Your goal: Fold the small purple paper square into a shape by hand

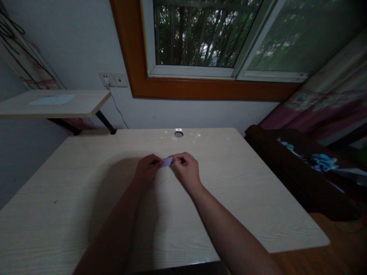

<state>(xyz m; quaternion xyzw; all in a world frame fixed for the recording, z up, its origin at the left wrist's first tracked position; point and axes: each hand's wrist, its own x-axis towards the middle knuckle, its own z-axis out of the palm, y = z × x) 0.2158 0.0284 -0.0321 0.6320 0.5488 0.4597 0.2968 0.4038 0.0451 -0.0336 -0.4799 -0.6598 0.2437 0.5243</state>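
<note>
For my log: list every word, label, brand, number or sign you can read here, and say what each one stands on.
No text can be read anywhere in this picture.
Pale sheet on the raised shelf: faint marks, too small and blurred to read.
Purple strip between the left hand and right hand: no lettering made out.

A small purple strip (167, 162) was pinched at its two ends by the left hand (148, 168) and the right hand (187, 168) over a pale desk (243, 206). A whitish sheet (53, 99) was borne by a raised shelf (88, 102).
</note>
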